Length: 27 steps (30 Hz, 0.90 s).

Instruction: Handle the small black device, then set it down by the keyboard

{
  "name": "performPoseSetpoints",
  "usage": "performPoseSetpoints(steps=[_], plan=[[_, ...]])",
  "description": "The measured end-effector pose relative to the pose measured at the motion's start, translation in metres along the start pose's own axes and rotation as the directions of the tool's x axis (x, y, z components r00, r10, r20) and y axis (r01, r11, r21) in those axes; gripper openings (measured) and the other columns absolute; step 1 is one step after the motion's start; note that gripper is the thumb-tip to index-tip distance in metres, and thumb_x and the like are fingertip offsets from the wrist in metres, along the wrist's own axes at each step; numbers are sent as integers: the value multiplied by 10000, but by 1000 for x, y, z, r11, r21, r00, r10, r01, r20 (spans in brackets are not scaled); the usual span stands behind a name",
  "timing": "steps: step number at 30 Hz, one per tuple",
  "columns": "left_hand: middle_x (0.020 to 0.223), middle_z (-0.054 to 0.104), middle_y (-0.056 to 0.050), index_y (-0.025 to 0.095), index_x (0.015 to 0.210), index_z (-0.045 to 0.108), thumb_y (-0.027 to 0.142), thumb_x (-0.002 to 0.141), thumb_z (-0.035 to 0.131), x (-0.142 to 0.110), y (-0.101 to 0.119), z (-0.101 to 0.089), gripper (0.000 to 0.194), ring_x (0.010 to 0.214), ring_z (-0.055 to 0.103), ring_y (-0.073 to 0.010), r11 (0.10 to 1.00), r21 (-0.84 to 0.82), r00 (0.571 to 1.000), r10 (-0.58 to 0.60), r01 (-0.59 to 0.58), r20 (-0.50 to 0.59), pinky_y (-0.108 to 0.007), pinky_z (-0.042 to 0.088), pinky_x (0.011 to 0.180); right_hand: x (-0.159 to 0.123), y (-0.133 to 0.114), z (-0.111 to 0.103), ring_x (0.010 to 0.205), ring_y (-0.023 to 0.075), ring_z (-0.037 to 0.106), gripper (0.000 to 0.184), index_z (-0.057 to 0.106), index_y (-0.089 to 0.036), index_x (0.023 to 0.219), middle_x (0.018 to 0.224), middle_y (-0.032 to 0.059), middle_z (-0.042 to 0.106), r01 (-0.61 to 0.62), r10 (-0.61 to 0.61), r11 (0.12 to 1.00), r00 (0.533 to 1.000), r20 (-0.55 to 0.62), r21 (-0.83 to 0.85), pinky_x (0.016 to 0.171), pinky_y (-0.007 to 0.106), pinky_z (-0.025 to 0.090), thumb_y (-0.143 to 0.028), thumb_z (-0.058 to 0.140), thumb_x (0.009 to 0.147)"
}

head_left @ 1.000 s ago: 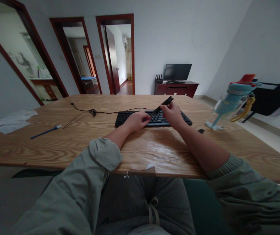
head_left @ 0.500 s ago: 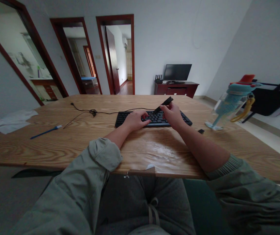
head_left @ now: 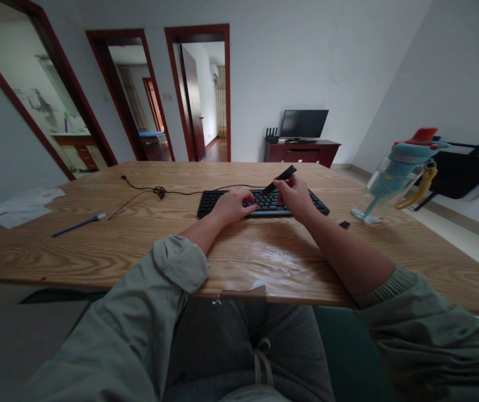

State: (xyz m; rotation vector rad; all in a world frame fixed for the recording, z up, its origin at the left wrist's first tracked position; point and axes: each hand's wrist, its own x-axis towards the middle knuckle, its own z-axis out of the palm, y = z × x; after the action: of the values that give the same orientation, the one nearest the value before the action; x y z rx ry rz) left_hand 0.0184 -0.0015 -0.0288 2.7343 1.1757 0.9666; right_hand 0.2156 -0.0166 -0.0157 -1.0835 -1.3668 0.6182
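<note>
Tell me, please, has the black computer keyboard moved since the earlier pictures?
No. Judged against the near edge of the wood-grain table, the black computer keyboard shows no visible shift in any direction.

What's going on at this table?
A person sits at a wooden table, both hands at a black computer keyboard. The right hand holds a slim black tool at a slant, its lower end down by the keys. The left hand is at the keyboard, thumb and fingers apart. A water bottle is off to the right.
</note>
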Motion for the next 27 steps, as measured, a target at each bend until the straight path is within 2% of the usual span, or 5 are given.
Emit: performPoseSetpoints(steps=[5,9,12,27], plan=[[906,704,-43,208,892,711,460,820,625,1,-3,3,277,827,623,-188,999,25,999,-31,31,30,-293,469,739,-5,-7,3,503,137,608,239,502,-198,904,831,40,641,-104,101,993,994,49,59,354,218,406,-333,566,717],[945,714,-44,228,923,732,400,868,566,2,-7,10,246,881,639,-192,999,51,997,-17,14,73,-297,474,792,-4,-6,4,568,172,647,168,517,-188,832,809,58,643,-144,141,988,988,58,50,368,228,439,-308,530,715],[973,716,-45,229,950,733,349,868,563,2,-10,14,224,901,646,-192,998,58,996,4,-9,88,-296,479,814,-2,-2,4,571,186,649,139,527,-185,798,782,65,644,-149,147,988,988,47,36,363,234,434,-300,517,721],[973,712,-40,241,951,728,299,860,560,4,-8,19,201,902,644,-191,996,86,994,24,-33,102,-296,491,829,1,9,9,546,197,635,163,520,-194,861,723,44,634,-99,100,995,994,47,-12,378,256,442,-299,516,736]])
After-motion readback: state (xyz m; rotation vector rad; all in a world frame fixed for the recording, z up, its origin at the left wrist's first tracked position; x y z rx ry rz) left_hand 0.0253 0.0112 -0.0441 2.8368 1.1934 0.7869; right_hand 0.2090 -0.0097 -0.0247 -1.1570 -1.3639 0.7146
